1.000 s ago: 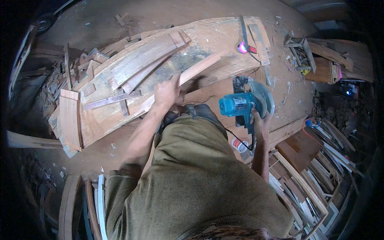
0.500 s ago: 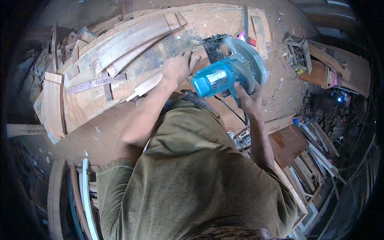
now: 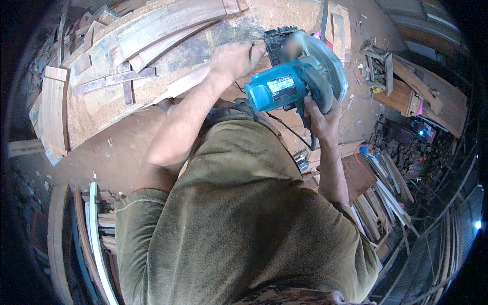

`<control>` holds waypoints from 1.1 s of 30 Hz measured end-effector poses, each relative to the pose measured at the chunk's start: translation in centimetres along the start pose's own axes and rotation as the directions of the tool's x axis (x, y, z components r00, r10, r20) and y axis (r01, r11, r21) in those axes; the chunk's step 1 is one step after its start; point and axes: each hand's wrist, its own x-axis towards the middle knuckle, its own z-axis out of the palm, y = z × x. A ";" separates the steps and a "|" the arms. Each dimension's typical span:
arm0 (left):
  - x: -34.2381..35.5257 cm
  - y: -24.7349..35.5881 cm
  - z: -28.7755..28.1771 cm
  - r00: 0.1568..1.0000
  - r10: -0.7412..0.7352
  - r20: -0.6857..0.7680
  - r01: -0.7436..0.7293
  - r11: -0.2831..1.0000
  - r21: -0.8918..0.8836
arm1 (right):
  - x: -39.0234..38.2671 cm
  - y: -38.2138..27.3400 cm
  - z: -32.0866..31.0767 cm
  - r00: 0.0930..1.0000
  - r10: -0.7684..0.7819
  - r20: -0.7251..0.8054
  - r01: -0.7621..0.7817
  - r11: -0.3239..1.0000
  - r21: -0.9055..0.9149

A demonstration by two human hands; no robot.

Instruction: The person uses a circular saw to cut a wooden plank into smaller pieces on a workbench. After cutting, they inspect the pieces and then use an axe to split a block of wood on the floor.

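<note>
My right hand is wrapped around the rear handle of a teal circular saw. The saw has a clear, rounded blade guard on its right side and a black base plate at its far side. My left hand lies just left of that plate, its fingers closed over a pale wooden board on the workbench. That board runs from the left toward the saw. The blade's contact with the wood is hidden by the saw body.
On the dusty workbench lie long planks and two crossed dark strips. Offcuts are heaped beyond its far left edge. A small wooden frame stands at right. Stacked timber flanks me on both sides. A black cord hangs below the saw.
The whole view has shifted, so the bench sits higher in the picture. My left hand has come slightly closer to the saw's base plate. My right hand keeps its hold on the saw.
</note>
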 end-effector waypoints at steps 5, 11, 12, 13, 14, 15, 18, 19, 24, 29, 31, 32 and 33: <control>0.0 0.3 -0.8 0.999 -0.018 0.035 0.019 0.999 -0.035 | 0.4 0.9 -0.7 0.996 -0.056 0.076 0.059 0.998 -0.030; 0.0 0.1 -0.3 0.999 -0.024 0.036 0.025 0.999 -0.036 | 0.3 0.6 -0.9 0.990 0.118 0.077 -0.113 0.992 -0.061; 0.2 -0.2 0.0 0.999 -0.024 0.033 0.026 0.999 -0.040 | 0.4 0.6 -0.9 0.988 0.134 0.079 -0.130 0.990 -0.056; 0.2 0.0 -0.1 0.999 -0.022 0.035 0.023 0.999 -0.049 | 0.3 0.7 -1.1 0.985 0.155 0.077 -0.151 0.987 -0.055; 0.1 0.1 -0.2 0.999 -0.017 0.039 0.019 0.999 -0.040 | 0.4 1.1 -1.2 0.992 0.100 0.080 -0.095 0.993 -0.063; 0.0 0.2 -0.3 0.999 -0.013 0.044 0.014 0.999 -0.031 | 0.5 1.4 -1.2 0.995 0.058 0.080 -0.052 0.996 -0.070; 0.0 0.3 -0.6 0.999 0.002 0.042 -0.001 1.000 -0.023 | 0.7 1.9 -1.0 0.996 -0.046 0.075 0.053 0.995 -0.083; 0.0 0.3 -0.7 0.999 0.008 0.039 -0.007 1.000 -0.025 | 0.8 2.0 -1.0 0.995 -0.074 0.068 0.080 0.993 -0.086; -0.1 0.2 -1.0 0.999 0.005 0.053 -0.004 1.000 -0.013 | 0.9 1.7 -0.4 0.991 -0.128 0.039 0.131 0.986 -0.099; 0.0 0.2 -1.0 0.998 0.013 0.068 -0.013 1.000 0.005 | 1.1 1.8 -0.6 0.990 -0.135 0.041 0.139 0.983 -0.123; 0.0 0.3 -1.0 0.997 0.015 0.077 -0.016 1.000 0.010 | 1.1 1.8 -0.7 0.992 -0.124 0.035 0.127 0.983 -0.129; 0.0 0.3 -1.0 0.997 0.018 0.077 -0.019 1.000 0.012 | 1.0 1.6 -0.6 0.993 -0.113 0.030 0.116 0.984 -0.135; 0.0 0.3 -1.0 0.997 0.022 0.077 -0.023 1.000 0.015 | 0.9 1.5 -0.6 0.993 -0.111 0.027 0.114 0.984 -0.137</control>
